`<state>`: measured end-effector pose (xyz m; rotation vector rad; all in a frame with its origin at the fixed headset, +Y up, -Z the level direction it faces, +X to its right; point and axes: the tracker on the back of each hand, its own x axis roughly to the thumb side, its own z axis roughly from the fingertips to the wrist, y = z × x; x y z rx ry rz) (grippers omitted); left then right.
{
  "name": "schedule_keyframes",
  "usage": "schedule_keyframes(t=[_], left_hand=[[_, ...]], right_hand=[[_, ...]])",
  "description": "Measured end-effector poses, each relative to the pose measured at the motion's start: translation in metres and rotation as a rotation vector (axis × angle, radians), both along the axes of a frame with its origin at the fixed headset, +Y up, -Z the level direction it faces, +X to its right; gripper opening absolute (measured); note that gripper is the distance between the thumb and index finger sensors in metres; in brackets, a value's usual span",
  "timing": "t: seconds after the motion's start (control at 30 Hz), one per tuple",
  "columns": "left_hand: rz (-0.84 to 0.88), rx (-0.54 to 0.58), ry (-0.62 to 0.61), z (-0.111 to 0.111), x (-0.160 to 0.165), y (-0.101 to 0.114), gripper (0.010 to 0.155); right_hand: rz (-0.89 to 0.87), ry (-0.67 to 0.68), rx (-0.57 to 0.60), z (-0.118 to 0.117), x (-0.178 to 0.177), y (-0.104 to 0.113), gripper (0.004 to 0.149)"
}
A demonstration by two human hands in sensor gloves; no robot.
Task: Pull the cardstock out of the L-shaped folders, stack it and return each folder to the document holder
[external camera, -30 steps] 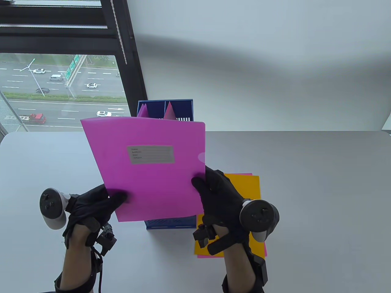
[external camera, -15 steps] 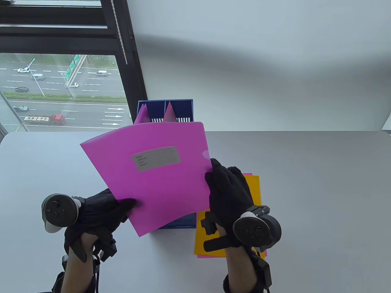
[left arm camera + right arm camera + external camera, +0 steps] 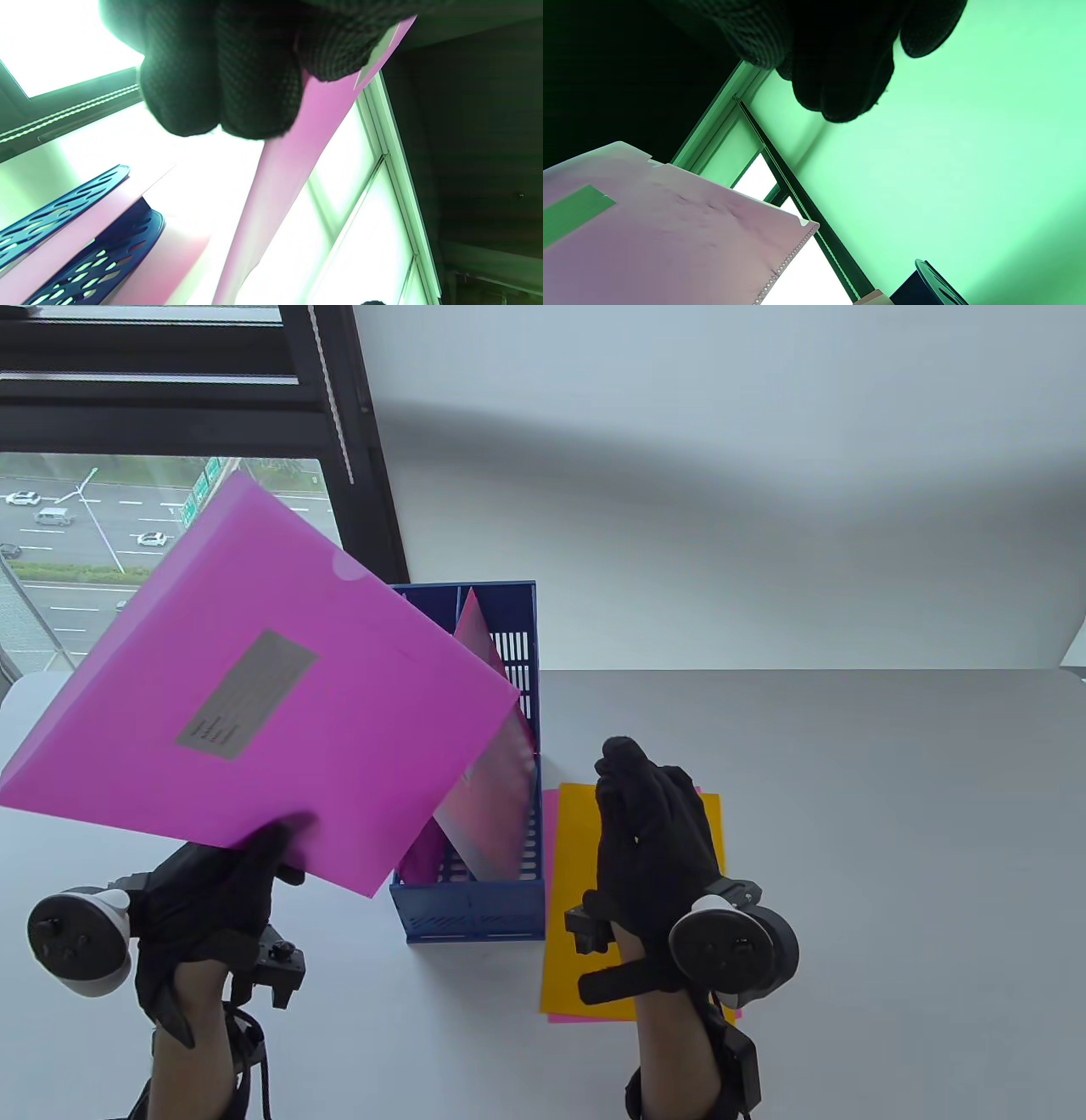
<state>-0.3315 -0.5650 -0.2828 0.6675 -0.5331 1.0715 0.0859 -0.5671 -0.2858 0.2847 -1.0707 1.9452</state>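
Observation:
A magenta L-shaped folder [image 3: 254, 704] with a grey label hangs tilted in the air, left of and above the blue document holder [image 3: 475, 912]. My left hand [image 3: 254, 861] pinches its lower edge, thumb on the front face. In the left wrist view the gloved fingers [image 3: 220, 84] clamp the folder [image 3: 280, 178] edge-on, with the holder [image 3: 63, 207] below. A second pink folder [image 3: 488, 797] leans inside the holder. My right hand [image 3: 645, 814] hovers with relaxed fingers, holding nothing, over the yellow cardstock [image 3: 568, 959]. That sheet lies on a pink sheet [image 3: 550, 814] right of the holder.
A window with a dark frame [image 3: 339, 432] fills the back left, and a plain wall stands behind the table [image 3: 848, 814]. The right wrist view shows the raised folder [image 3: 670, 237] and a corner of the holder [image 3: 925, 284].
My right hand let go of the folder and now hovers over the cardstock. The left hand swung the folder up and to the left, turning it and uncovering the holder.

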Motion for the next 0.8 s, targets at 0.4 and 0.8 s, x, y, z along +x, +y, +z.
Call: schedule_keyframes(t=[0.4,0.8], left_hand=[[0.065,0.073,0.205,0.013,-0.006,0.003,0.049],[-0.179,-0.222,0.302,-0.032,0.027,-0.035,0.050]], right_hand=[[0.016,0.040,-0.033,-0.004,-0.004,-0.002,0.043],[0.036,0.072,-0.069,-0.010,-0.008,-0.004,0.043]])
